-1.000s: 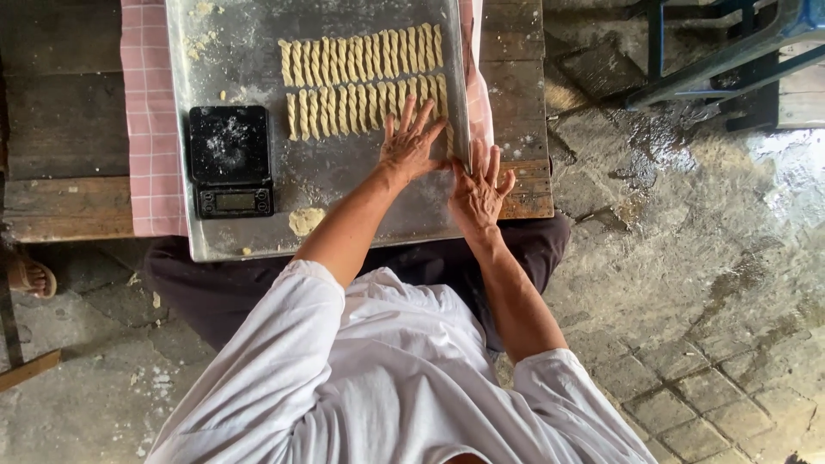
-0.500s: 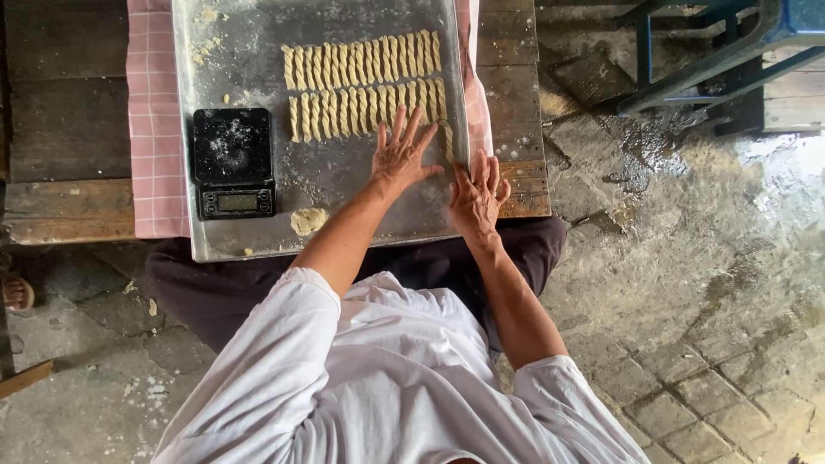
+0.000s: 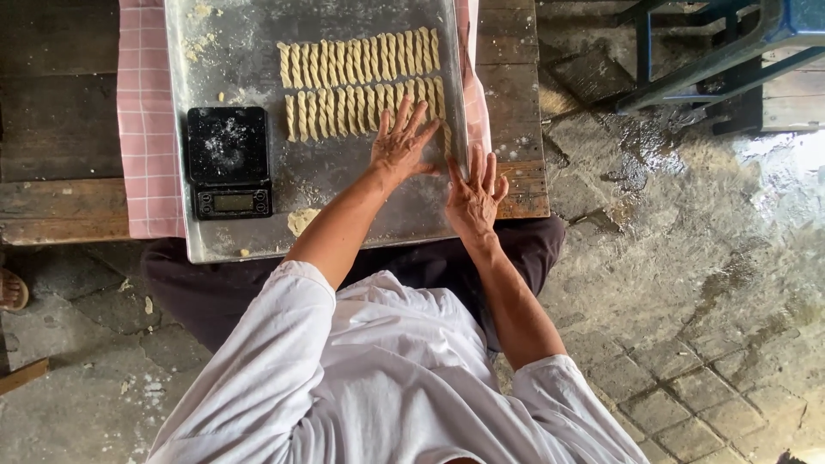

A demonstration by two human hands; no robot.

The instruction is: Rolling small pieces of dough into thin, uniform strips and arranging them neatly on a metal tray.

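A floured metal tray [image 3: 241, 60] lies on a wooden table and carries two rows of twisted dough sticks [image 3: 361, 82]. My left hand [image 3: 400, 142] is pressed flat on the tray with fingers spread, its fingertips at the right end of the lower row. My right hand [image 3: 474, 193] lies flat, fingers apart, at the tray's right edge just below the left hand. Whether any dough is under either palm is hidden. A small lump of dough [image 3: 301, 221] sits near the tray's front edge.
A black digital kitchen scale [image 3: 229, 161], dusted with flour, stands on the left part of the tray. A pink checked cloth [image 3: 146, 129] lies under the tray. Blue metal furniture legs [image 3: 713, 51] stand on the wet stone floor at the right.
Both hands have shifted slightly over the tray, staying flat with fingers spread. The right hand has slid a little toward me. The dough rows and the scale are unmoved.
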